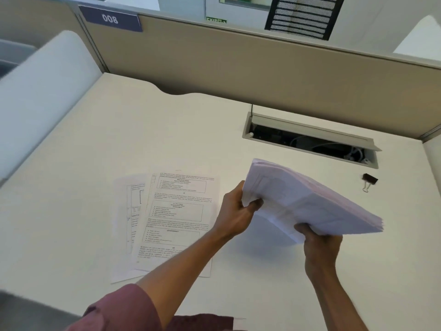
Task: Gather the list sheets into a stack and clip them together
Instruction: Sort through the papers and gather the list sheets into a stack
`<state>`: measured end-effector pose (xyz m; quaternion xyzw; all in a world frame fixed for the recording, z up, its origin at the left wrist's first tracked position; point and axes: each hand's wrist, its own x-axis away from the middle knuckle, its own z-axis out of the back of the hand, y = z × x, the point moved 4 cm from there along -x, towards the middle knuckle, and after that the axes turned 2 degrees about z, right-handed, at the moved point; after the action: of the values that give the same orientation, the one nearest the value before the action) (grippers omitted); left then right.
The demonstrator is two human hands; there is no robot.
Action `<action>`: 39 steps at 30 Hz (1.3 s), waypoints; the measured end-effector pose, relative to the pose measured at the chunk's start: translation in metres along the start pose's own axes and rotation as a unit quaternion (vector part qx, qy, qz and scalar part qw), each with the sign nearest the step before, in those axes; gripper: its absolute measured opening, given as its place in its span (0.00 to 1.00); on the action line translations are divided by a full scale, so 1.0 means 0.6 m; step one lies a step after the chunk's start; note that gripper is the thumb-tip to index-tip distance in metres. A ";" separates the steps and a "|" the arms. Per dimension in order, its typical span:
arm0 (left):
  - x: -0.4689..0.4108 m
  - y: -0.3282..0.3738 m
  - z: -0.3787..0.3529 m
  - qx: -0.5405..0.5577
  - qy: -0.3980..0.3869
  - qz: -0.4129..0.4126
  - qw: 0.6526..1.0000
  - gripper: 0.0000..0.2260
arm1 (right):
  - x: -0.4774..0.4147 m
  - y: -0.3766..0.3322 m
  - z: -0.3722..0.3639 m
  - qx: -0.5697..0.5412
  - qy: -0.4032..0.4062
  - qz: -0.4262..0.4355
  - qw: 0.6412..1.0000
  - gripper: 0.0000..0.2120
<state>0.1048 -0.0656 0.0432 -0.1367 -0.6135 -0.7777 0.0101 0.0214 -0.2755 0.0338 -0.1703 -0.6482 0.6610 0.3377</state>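
Both hands, left (235,211) and right (321,244), held paper stack (307,199) above surface (95,151); two sheets (176,218) lay flat, binder clip (369,180) well apart.

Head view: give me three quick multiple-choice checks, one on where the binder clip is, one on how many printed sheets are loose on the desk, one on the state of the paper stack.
1. Where is the binder clip?
A. On the desk, right of the paper stack
B. Clamped on the stack
C. In the left hand

2. How many printed sheets lie loose on the desk?
A. None
B. Two, overlapping
C. Six, spread apart

3. What is the state of the paper stack?
A. Flat on the desk
B. Held tilted above the desk by both hands
C. Inside the cable tray

Answers: 1 A, it lies alone, touching nothing. 2 B, one partly covers the other. 3 B, the left hand and right hand grip its near edges.
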 end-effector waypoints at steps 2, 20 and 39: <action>0.000 0.004 0.001 -0.022 -0.012 -0.004 1.000 0.15 | -0.003 0.000 0.002 0.016 -0.002 -0.003 1.000 0.18; 0.114 -0.097 0.244 -0.194 0.194 0.243 0.930 0.12 | 0.150 0.061 -0.231 0.219 -0.257 0.007 0.941 0.31; 0.079 -0.147 0.330 -0.361 0.208 0.299 0.859 0.30 | 0.199 0.105 -0.311 0.343 -0.236 0.028 0.909 0.34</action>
<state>0.0827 0.1528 0.0112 -0.1430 -0.2033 -0.9143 0.3196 0.0455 -0.0531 -0.0210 0.0987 -0.4371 0.8727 0.1938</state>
